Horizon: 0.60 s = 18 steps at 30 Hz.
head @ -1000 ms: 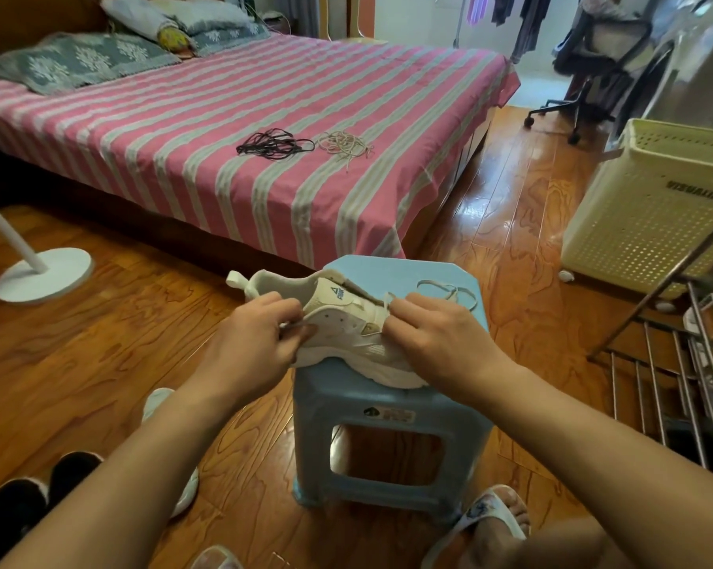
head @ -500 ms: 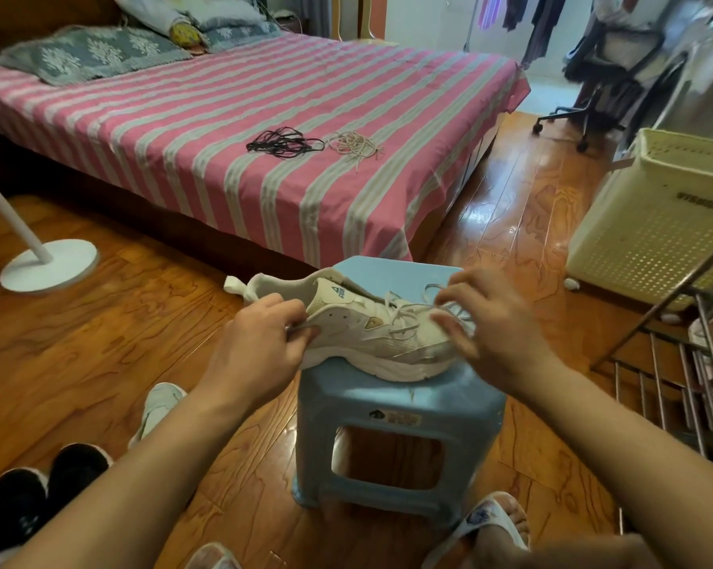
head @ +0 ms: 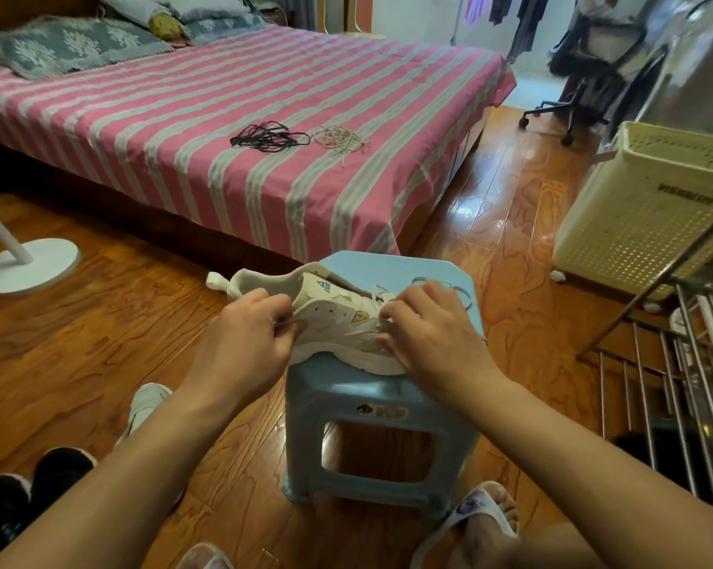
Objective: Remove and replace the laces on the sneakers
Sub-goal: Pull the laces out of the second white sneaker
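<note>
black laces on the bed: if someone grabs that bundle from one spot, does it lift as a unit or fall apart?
The black laces lie as a loose tangle of thin loops on the bed, so they are probably floppy and would dangle, not hold shape. The strands overlap, so most would likely come up together, with ends trailing. They look very light and may snag the beige laces close beside them.

A white sneaker (head: 338, 318) lies on its side on the blue stool (head: 381, 408). The left hand (head: 244, 342) pinches the shoe's heel side; the right hand (head: 428, 330) has a grip on the lace (head: 381, 291) at the front. Beyond the stool, black laces (head: 268, 137) and beige laces (head: 340, 138) lie side by side on the striped bed (head: 182, 117).
</note>
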Tool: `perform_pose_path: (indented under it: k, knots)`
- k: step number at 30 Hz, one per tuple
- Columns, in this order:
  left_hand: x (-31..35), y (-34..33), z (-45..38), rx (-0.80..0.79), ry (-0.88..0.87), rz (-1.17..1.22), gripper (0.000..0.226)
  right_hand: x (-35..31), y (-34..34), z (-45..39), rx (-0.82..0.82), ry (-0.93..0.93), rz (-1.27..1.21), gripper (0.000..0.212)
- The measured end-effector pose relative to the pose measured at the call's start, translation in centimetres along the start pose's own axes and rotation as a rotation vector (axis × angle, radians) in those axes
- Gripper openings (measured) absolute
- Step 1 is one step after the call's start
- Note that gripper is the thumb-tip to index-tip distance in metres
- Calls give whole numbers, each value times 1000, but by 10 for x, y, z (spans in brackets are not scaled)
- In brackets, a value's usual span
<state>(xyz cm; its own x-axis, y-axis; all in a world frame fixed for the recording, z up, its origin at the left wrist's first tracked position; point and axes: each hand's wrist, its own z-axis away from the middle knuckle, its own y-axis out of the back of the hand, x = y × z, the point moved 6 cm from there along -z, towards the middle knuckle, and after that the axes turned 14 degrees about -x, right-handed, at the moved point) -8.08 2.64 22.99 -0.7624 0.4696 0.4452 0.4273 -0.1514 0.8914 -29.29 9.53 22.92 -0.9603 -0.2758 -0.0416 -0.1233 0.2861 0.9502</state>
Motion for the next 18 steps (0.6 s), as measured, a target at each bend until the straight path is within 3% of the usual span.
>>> perform_pose_path:
  k: [3, 7, 10, 12, 14, 18]
  knots:
    - [4, 0, 0, 22, 14, -1, 17, -15, -9, -8, 82, -27, 27, 17]
    - [-2, 1, -1, 18, 47, 21, 19, 9, 8, 1, 164, 109, 79, 9]
    - [-2, 2, -2, -4, 35, 38, 19, 86, 19, 15, 173, -206, -113, 18]
    - [10, 0, 1, 3, -6, -17, 16, 88, 17, 19, 147, -289, -216, 25]
    - [15, -3, -1, 10, -6, -37, 15, 49, 16, 12, 112, -182, -239, 14]
    - [16, -4, -5, -11, 31, -33, 16, -8, -3, -5, -21, -9, -60, 28]
